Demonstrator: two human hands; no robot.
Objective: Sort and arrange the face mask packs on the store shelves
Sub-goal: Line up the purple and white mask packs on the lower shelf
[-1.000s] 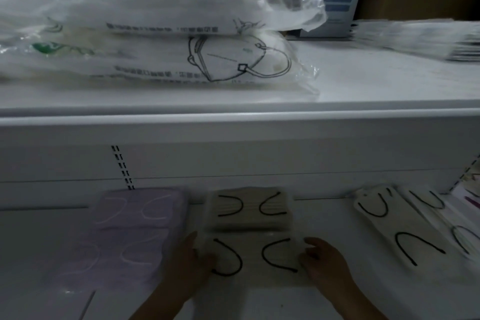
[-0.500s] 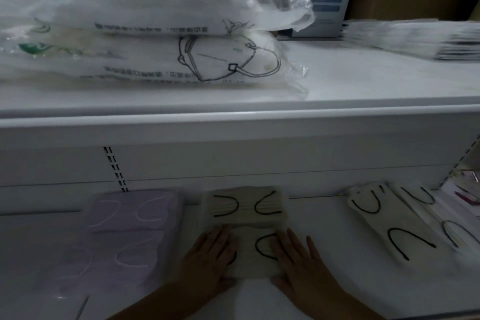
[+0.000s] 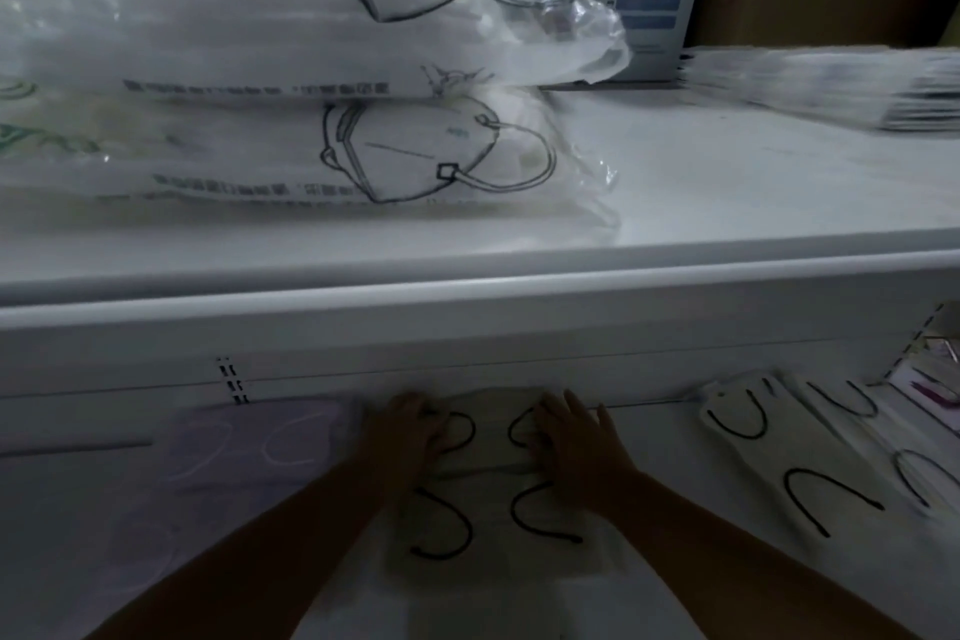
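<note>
While both hands press flat on it, the rear beige mask pack (image 3: 485, 431) sits at the back of the lower shelf (image 3: 660, 473), against the back panel, with a front beige pack (image 3: 493, 525) just nearer the person, between the forearms. Left hand (image 3: 408, 437) lies on the pack's left side, fingers look straight though partly blurred; right hand (image 3: 574, 447) lies on its right side, fingers spread and straight, nothing gripped. Just left of the left hand: lilac mask pack (image 3: 234, 463). Well right of the right hand: white packs with black loops (image 3: 779, 463), lying skewed. Risk, as a judgement: pushing unevenly could twist the rear pack or slide it over the front one; slick wrapping may slip under flat palms. Above the hands, an upper shelf (image 3: 727, 203) carries two stacked bagged respirator packs (image 3: 291, 83), a flat stack (image 3: 841, 88) far right, a box (image 3: 649, 0) behind. Shelving is white; lighting dim, much of the view blurred.
</note>
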